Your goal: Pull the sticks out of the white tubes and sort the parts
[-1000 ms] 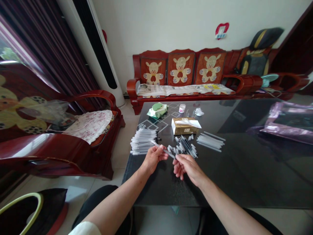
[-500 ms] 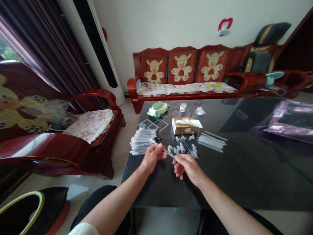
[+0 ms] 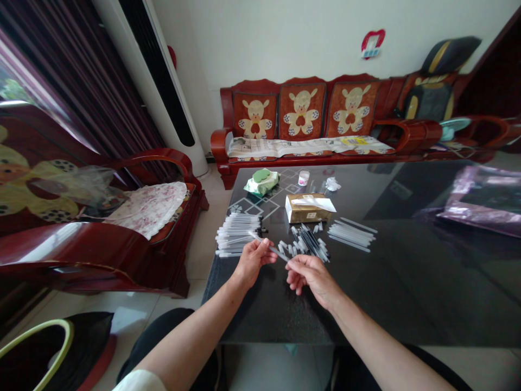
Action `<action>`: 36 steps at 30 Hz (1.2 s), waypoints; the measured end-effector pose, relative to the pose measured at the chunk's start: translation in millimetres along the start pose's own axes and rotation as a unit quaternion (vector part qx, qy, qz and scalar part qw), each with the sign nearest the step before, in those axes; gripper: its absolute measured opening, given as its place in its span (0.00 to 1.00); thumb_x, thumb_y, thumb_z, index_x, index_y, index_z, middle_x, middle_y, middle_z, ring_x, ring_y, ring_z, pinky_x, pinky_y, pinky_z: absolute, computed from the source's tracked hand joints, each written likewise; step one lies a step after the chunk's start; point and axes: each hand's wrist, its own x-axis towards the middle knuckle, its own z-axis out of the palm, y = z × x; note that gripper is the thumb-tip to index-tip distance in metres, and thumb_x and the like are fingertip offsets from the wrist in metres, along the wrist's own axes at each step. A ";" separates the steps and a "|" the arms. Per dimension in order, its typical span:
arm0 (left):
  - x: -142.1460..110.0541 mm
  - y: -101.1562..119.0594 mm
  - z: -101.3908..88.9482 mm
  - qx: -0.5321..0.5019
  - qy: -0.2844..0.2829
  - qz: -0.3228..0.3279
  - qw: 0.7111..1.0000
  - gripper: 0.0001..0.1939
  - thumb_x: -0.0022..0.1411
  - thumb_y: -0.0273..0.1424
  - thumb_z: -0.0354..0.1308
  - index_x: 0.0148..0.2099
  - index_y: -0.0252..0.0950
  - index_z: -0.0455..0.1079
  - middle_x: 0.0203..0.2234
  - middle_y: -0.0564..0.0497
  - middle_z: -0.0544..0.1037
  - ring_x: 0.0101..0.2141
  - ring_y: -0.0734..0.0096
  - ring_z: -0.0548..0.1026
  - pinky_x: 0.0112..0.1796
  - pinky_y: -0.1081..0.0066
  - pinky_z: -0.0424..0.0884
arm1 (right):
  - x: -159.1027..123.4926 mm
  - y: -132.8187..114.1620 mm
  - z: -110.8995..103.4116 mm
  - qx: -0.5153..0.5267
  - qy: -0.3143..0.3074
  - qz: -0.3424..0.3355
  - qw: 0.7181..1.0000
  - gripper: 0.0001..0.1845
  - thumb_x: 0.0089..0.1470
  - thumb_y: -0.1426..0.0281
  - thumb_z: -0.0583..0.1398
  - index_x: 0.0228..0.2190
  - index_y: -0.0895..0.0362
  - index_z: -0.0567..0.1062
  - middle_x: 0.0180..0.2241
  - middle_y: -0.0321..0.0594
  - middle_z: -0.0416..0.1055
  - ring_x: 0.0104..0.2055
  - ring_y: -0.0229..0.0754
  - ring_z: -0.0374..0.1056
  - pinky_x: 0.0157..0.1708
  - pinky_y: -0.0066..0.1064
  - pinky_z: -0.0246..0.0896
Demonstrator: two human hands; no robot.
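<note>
1. Okay, left hand (image 3: 255, 259), just left of centre, lower half of frame: closed round a slim pale pen (image 3: 280, 253), thumb on top.
2. Right hand (image 3: 307, 276), just right of it: thumb and fingertips pinched on the pen's lower-right end, other fingers loosely curled below.
3. Pen is at lower centre of frame, held over the dark glossy table (image 3: 407, 288), tilted, 1 end toward upper left, other end at the right hand. Both hands on it.
4. Left of the left hand: pen row (image 3: 238, 233), whitish barrels side by side, dark ends facing right. Too packed to count.
5. Above the right hand: small pale caps (image 3: 283, 246), loose, beside a heap of dark sticks (image 3: 313, 239).
6. Right of the heap: clear tubes (image 3: 351, 235), roughly parallel, slanting down right.
7. Above the heap: gold tissue box (image 3: 308, 215), 1 white sheet sticking out. Further up: green wipes pack (image 3: 261, 183), small white cup (image 3: 303, 177), crumpled tissue (image 3: 332, 184).
8. Right edge: shiny purple plastic bag (image 3: 459, 212).
9. Top centre: red wooden sofa (image 3: 220, 142), 3 bear cushions (image 3: 302, 110).
</note>
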 end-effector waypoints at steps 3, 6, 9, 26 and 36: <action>0.3 -0.6 0.1 -0.002 -0.003 0.002 1.000 0.17 0.55 0.41 0.61 0.35 0.29 0.70 0.21 0.49 0.76 0.22 0.76 0.74 0.27 0.77 0.71 | 0.3 -0.6 -0.6 0.002 0.021 -0.002 1.000 0.18 0.44 0.59 0.64 0.29 0.60 0.70 0.22 0.38 0.74 0.19 0.36 0.68 0.13 0.22 0.59; 1.2 -1.3 -0.6 -0.004 -0.003 0.002 1.000 0.17 0.55 0.41 0.61 0.35 0.29 0.70 0.21 0.49 0.77 0.22 0.76 0.74 0.27 0.77 0.71 | 0.1 -1.5 0.5 0.008 0.000 0.029 1.000 0.22 0.50 0.52 0.57 0.30 0.61 0.70 0.20 0.41 0.73 0.17 0.36 0.67 0.12 0.22 0.58; 1.8 -1.6 -0.9 -0.003 0.000 0.003 1.000 0.17 0.55 0.41 0.61 0.35 0.29 0.70 0.21 0.49 0.76 0.21 0.77 0.74 0.26 0.77 0.71 | 0.9 -0.2 1.0 0.010 -0.012 0.027 1.000 0.23 0.52 0.52 0.55 0.28 0.61 0.70 0.18 0.40 0.72 0.16 0.35 0.66 0.11 0.22 0.57; 0.5 -1.8 -0.6 -0.002 0.004 -0.002 1.000 0.18 0.54 0.41 0.62 0.35 0.29 0.70 0.21 0.48 0.77 0.21 0.76 0.74 0.27 0.77 0.71 | 1.9 4.8 0.5 0.039 -0.005 0.041 0.998 0.23 0.51 0.52 0.57 0.30 0.62 0.71 0.20 0.41 0.73 0.17 0.36 0.67 0.12 0.24 0.60; -2.2 -1.0 2.3 0.005 0.016 -0.010 1.000 0.17 0.54 0.40 0.62 0.34 0.29 0.69 0.20 0.48 0.76 0.20 0.76 0.74 0.26 0.77 0.71 | 4.9 8.8 -2.3 -0.005 0.021 0.005 1.000 0.19 0.47 0.56 0.61 0.27 0.61 0.71 0.18 0.38 0.72 0.15 0.34 0.65 0.11 0.21 0.57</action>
